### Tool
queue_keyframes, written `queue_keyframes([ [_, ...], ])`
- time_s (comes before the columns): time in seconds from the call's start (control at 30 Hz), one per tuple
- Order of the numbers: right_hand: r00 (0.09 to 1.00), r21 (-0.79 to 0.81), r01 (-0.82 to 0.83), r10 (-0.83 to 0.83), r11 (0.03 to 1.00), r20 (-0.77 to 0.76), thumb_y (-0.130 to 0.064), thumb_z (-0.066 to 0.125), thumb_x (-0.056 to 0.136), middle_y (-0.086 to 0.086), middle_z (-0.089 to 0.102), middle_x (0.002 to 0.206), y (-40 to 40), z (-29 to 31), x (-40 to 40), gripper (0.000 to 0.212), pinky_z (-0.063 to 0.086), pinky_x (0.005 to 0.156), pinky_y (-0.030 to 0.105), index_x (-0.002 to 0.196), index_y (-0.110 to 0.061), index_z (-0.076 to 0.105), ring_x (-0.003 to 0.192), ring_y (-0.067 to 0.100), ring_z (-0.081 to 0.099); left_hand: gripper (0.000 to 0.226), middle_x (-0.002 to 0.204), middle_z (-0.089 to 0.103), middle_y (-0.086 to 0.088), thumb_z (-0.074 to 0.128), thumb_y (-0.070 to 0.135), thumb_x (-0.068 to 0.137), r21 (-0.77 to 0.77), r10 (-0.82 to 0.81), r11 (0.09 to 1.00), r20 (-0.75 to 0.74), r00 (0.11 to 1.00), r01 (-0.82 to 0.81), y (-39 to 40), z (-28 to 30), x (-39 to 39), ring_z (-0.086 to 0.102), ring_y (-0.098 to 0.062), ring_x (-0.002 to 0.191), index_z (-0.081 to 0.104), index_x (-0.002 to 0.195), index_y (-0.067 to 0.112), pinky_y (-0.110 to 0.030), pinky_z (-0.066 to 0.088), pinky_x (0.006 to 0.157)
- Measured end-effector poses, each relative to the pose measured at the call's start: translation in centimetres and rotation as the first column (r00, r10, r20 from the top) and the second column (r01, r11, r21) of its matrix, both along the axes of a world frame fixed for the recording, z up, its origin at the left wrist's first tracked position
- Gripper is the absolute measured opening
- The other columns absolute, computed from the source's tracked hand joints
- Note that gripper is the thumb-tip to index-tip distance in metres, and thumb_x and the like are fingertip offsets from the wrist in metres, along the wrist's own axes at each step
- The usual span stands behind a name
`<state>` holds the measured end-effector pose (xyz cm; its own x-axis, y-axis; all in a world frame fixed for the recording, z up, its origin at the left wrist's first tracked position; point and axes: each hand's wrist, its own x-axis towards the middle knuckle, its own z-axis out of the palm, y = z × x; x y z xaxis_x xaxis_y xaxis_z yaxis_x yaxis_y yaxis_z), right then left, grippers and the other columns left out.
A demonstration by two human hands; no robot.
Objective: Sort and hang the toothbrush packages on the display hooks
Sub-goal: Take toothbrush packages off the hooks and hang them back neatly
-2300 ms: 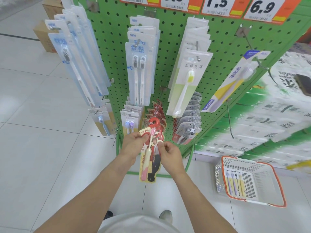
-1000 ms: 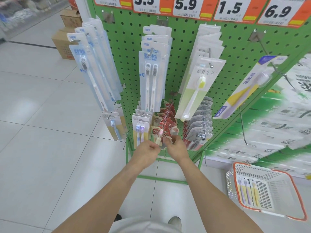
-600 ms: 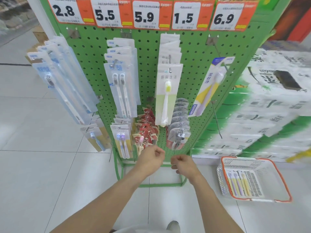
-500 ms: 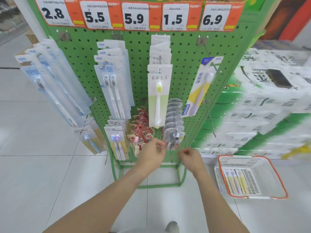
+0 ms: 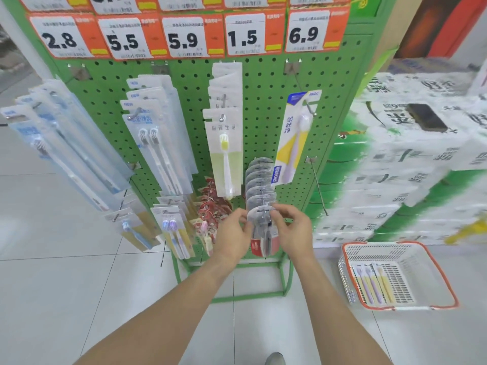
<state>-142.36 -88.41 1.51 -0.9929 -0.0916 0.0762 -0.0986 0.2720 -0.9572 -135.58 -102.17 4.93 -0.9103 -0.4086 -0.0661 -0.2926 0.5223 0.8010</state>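
Where they hung empty before, both hands (image 5: 266, 233) now pinch the front grey package (image 5: 261, 219).

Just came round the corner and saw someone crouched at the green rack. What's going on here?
A person is stocking toothbrush packages on a green pegboard. Both the left hand and right hand grip the front clear package of the row on a lower hook. Other hooks already hold packs. A white basket on the floor to the right holds a few more toothbrushes.

Glossy clear plastic packages (image 5: 261, 209) hang on a perforated metal pegboard (image 5: 266, 101).
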Motion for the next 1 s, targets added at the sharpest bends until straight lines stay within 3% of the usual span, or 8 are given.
queue_keyframes([
  [0.1, 1.0, -0.052, 0.013, -0.012, 0.999, 0.016, -0.015, 0.072, 0.092, -0.007, 0.076, 0.101, -0.1, 0.0, 0.4, 0.014, 0.052, 0.081, 0.019, 0.102, -0.022, 0.078, 0.095, 0.008, 0.069, 0.007, 0.081, 0.066, 0.008, 0.062, 0.02, 0.098, -0.007, 0.017, 1.0, -0.025, 1.0, -0.017, -0.4, -0.4, 0.5, 0.064, -0.015, 0.075, 0.068, 0.096, 0.018, -0.035, 0.054, 0.073],
  [0.33, 0.999, -0.181, -0.014, 0.023, 0.983, 0.049, -0.015, 0.074, 0.091, -0.008, 0.078, 0.091, 0.1, 1.4, 2.0, 0.019, 0.057, 0.08, 0.027, 0.097, -0.033, 0.076, 0.087, 0.015, 0.071, 0.008, 0.081, 0.065, 0.01, 0.059, 0.021, 0.1, 0.051, -0.018, 0.998, -0.091, 0.996, 0.023, -1.0, 0.2, 2.0, 0.059, -0.004, 0.076, 0.067, 0.097, 0.018, -0.03, 0.052, 0.076],
  [0.5, 0.991, -0.314, -0.043, 0.081, 0.948, 0.11, -0.009, 0.072, 0.091, -0.003, 0.078, 0.092, 0.3, 3.3, 4.8, 0.014, 0.053, 0.074, 0.019, 0.097, -0.02, 0.076, 0.081, 0.009, 0.069, 0.015, 0.077, 0.06, 0.0, 0.043, 0.03, 0.107, 0.075, -0.143, 0.986, -0.1, 0.985, 0.151, -1.2, 1.4, 5.2, 0.054, -0.012, 0.067, 0.052, 0.1, 0.021, -0.035, 0.045, 0.064],
  [0.6, 0.964, -0.402, -0.068, 0.164, 0.913, 0.21, -0.017, 0.07, 0.09, 0.002, 0.078, 0.093, 0.3, 4.2, 7.1, 0.017, 0.054, 0.073, 0.02, 0.106, -0.009, 0.073, 0.081, 0.009, 0.069, 0.012, 0.081, 0.067, -0.007, 0.045, 0.03, 0.106, 0.227, -0.005, 0.973, -0.191, 0.981, 0.049, -1.0, 1.7, 7.1, 0.063, -0.022, 0.073, 0.054, 0.102, 0.024, -0.039, 0.05, 0.067],
  [0.7, 0.878, -0.428, -0.215, 0.365, 0.878, 0.308, -0.027, 0.075, 0.086, 0.008, 0.077, 0.102, 0.4, 4.7, 8.9, 0.035, 0.057, 0.078, 0.028, 0.115, -0.009, 0.068, 0.09, 0.018, 0.072, 0.01, 0.088, 0.074, -0.001, 0.052, 0.025, 0.104, 0.448, 0.261, 0.878, -0.149, 0.954, -0.171, -1.3, 1.9, 8.4, 0.071, -0.018, 0.081, 0.061, 0.102, 0.02, -0.031, 0.055, 0.075],
  [0.77, 0.795, -0.411, -0.324, 0.481, 0.852, 0.369, -0.026, 0.079, 0.084, 0.013, 0.077, 0.105, 0.1, 5.0, 9.9, 0.044, 0.058, 0.075, 0.032, 0.122, -0.011, 0.064, 0.091, 0.026, 0.074, 0.011, 0.089, 0.077, 0.0, 0.055, 0.029, 0.102, 0.552, 0.342, 0.795, -0.061, 0.938, -0.254, -1.7, 1.8, 9.1, 0.073, -0.022, 0.084, 0.063, 0.103, 0.022, -0.044, 0.059, 0.081],
  [0.9, 0.787, -0.316, -0.306, 0.425, 0.898, 0.446, -0.021, 0.077, 0.086, 0.016, 0.078, 0.093, -1.0, 5.2, 10.4, 0.038, 0.055, 0.058, 0.032, 0.12, -0.01, 0.065, 0.075, 0.031, 0.072, 0.014, 0.096, 0.078, -0.007, 0.059, 0.019, 0.101, 0.695, 0.303, 0.684, 0.005, 0.953, -0.221, -2.4, 2.3, 10.8, 0.075, -0.03, 0.089, 0.068, 0.111, 0.015, -0.054, 0.058, 0.087],
  [1.0, 0.815, -0.299, -0.289, 0.398, 0.909, 0.422, -0.019, 0.077, 0.087, 0.016, 0.078, 0.094, -1.9, 5.3, 10.4, 0.031, 0.059, 0.07, 0.049, 0.115, -0.009, 0.067, 0.082, 0.038, 0.074, 0.023, 0.099, 0.078, -0.012, 0.059, 0.002, 0.097, 0.761, 0.232, 0.637, -0.036, 0.972, -0.124, -2.7, 3.0, 11.8, 0.075, -0.032, 0.088, 0.069, 0.117, 0.009, -0.043, 0.062, 0.079],
])
